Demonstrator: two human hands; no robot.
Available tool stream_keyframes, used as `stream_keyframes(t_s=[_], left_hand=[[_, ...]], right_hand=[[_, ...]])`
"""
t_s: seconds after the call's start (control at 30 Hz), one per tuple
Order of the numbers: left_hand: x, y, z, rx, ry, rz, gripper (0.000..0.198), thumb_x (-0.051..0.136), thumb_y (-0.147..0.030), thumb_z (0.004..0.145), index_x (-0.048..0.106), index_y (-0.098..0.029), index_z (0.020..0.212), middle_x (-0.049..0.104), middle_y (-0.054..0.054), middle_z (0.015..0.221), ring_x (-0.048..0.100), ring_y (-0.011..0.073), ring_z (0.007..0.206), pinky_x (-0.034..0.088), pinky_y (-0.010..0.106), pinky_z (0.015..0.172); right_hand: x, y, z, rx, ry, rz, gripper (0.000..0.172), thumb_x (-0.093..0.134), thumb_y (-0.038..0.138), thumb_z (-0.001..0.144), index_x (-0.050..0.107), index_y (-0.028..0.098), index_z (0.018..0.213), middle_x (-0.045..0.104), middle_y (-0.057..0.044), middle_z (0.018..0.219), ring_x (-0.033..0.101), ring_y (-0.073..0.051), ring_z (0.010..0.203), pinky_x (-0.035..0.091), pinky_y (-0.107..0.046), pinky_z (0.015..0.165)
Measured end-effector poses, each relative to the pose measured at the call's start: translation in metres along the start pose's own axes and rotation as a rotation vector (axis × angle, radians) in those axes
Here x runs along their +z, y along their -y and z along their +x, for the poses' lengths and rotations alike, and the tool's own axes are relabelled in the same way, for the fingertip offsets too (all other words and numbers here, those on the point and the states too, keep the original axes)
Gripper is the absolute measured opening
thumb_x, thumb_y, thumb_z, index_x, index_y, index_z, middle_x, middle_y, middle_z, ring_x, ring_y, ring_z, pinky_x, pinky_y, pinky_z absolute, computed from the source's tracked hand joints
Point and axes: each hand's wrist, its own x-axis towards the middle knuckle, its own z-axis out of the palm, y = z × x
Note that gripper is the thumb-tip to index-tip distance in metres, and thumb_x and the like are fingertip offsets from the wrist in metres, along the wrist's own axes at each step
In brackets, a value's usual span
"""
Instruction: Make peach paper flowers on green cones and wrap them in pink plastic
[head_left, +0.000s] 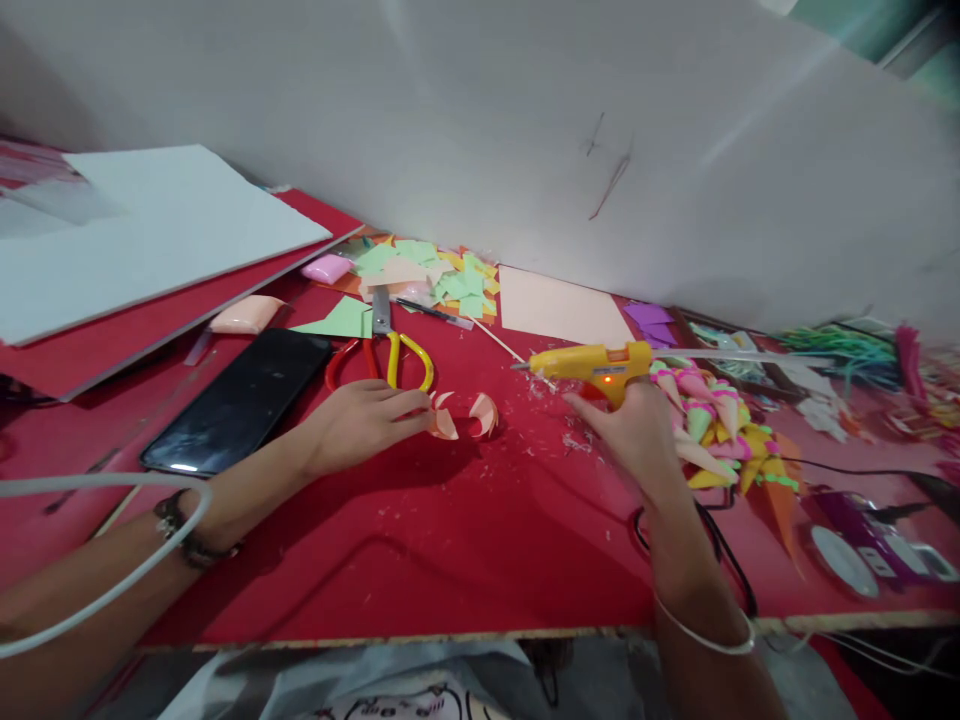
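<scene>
My right hand point(634, 430) is wrapped round the handle of a yellow hot glue gun point(581, 361). Its nozzle points left over the red tabletop, and a small orange light glows on its side. A clear glue stick point(712, 354) sticks out of the back. My left hand point(367, 428) has its fingertips closed at a curled peach paper piece point(443, 424), partly hidden by the fingers. Just right of it lies another curled peach paper piece point(485, 414), apart from both hands. Scissors point(392, 352) with red and yellow handles lie beyond my left hand.
A black phone point(240, 400) lies beside my left forearm. Green and yellow paper scraps point(465, 283) and a peach sheet point(562, 305) sit at the back. Colourful paper cones point(720, 430) are piled right of the glue gun, near a purple extension board point(877, 540). A white cable point(150, 590) crosses my left forearm.
</scene>
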Motion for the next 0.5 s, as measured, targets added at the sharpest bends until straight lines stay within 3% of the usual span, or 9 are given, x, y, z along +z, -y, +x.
stream_keyframes(t_s=[0.1, 0.2, 0.33, 0.5], left_hand=[[0.003, 0.009, -0.002, -0.004, -0.008, -0.059, 0.034, 0.025, -0.018, 0.089, 0.057, -0.023, 0.098, 0.058, 0.006, 0.101, 0.053, 0.0136, 0.071, 0.039, 0.026, 0.064], [0.005, 0.013, -0.003, 0.004, 0.007, -0.054, 0.035, 0.024, -0.020, 0.089, 0.057, -0.023, 0.098, 0.058, 0.005, 0.100, 0.053, 0.0141, 0.073, 0.040, 0.027, 0.068], [0.001, 0.011, -0.001, 0.050, 0.017, 0.018, 0.037, 0.021, -0.018, 0.089, 0.057, -0.023, 0.097, 0.059, 0.004, 0.099, 0.054, 0.0153, 0.078, 0.040, 0.030, 0.075], [-0.004, 0.006, 0.001, 0.056, 0.015, -0.034, 0.035, 0.023, -0.016, 0.089, 0.057, -0.022, 0.096, 0.059, 0.005, 0.097, 0.055, 0.0152, 0.078, 0.041, 0.030, 0.075]], right_hand=[[0.006, 0.018, -0.012, -0.033, 0.171, 0.176, 0.036, 0.063, 0.050, 0.059, 0.058, 0.016, 0.070, 0.055, -0.002, 0.055, 0.053, -0.018, 0.051, 0.038, -0.027, 0.047], [0.010, 0.031, -0.020, -0.059, 0.278, 0.322, 0.029, 0.063, 0.043, 0.060, 0.059, 0.016, 0.071, 0.054, 0.000, 0.053, 0.051, -0.015, 0.048, 0.036, -0.024, 0.044], [0.013, 0.035, -0.022, -0.086, 0.292, 0.353, 0.018, 0.062, 0.032, 0.062, 0.055, 0.016, 0.063, 0.055, 0.000, 0.055, 0.052, -0.013, 0.049, 0.036, -0.023, 0.046], [0.019, 0.031, -0.022, -0.109, 0.309, 0.276, 0.015, 0.057, 0.029, 0.063, 0.052, 0.017, 0.056, 0.051, 0.001, 0.050, 0.047, -0.011, 0.045, 0.032, -0.022, 0.043]])
